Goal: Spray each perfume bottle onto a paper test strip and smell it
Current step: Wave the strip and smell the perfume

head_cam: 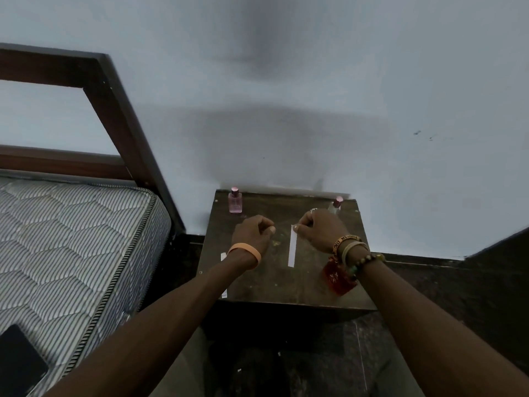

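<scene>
1. A dark, flat phone [17, 365] lies on the quilted, grey-striped mattress [71, 239], which sits inside a bed frame [114, 110] of dark square wooden bars.
2. A small dark table [272, 290], its top scuffed and speckled, stands against the pale wall [372, 110], with its left side near the bed frame.
3. A short white strip [224, 293] lies along the table's left edge, partly hidden by the forearm.
4. A square pink bottle [235, 203] with a round cap stands upright at the back left corner.
5. The left hand [253, 232], with an orange band [246, 252] at the wrist, hovers over the tabletop. Its fingers are curled in and I see nothing in it.
6. A long, thin paper strip [292, 247] sits mid-table, with bare wood on both sides.
7. The right hand [320, 229], wearing beaded bracelets [357, 253], pinches the strip's far end.
8. A clear bottle [335, 206] stands at the back right corner, partly hidden.
9. A red bottle [336, 277] sits under the right wrist, near the right edge.
</scene>
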`<action>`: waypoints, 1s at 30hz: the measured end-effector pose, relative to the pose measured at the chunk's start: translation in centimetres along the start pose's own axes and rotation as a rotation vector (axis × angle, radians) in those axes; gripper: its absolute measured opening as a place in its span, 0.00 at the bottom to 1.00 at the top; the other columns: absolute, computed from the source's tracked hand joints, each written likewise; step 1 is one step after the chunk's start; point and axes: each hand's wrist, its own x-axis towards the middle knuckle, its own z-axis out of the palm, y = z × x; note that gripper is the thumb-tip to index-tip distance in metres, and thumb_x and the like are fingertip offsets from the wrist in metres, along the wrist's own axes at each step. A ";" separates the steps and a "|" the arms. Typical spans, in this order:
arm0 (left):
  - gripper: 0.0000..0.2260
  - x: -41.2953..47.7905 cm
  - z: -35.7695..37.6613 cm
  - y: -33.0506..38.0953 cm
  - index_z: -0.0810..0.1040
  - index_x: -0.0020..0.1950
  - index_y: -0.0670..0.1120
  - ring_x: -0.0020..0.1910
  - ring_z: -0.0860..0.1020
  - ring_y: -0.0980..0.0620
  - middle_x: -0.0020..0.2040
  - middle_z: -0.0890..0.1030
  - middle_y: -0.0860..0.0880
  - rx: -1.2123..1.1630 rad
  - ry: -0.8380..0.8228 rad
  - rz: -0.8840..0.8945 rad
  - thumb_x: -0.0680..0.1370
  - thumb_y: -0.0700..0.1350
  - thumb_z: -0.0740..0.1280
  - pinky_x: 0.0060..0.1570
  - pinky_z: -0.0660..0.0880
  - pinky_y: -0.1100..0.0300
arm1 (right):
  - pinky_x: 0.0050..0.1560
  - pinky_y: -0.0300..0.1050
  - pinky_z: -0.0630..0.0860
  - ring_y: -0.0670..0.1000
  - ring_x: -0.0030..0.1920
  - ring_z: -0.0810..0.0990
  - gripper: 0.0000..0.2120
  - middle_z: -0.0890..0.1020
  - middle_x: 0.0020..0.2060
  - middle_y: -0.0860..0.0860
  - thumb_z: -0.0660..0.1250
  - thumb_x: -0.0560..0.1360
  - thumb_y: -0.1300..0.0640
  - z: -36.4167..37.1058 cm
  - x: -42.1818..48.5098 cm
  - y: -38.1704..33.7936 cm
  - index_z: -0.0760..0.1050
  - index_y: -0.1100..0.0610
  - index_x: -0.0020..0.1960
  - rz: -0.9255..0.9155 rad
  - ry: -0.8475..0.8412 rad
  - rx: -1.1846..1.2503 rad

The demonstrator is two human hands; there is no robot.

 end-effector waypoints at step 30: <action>0.10 12.2 8.0 -6.8 0.81 0.53 0.53 0.49 0.79 0.53 0.50 0.82 0.53 0.103 -0.088 -0.113 0.74 0.54 0.68 0.51 0.76 0.53 | 0.46 0.44 0.76 0.46 0.43 0.77 0.07 0.82 0.45 0.49 0.68 0.76 0.51 9.3 16.8 5.7 0.81 0.53 0.45 0.064 0.096 -0.079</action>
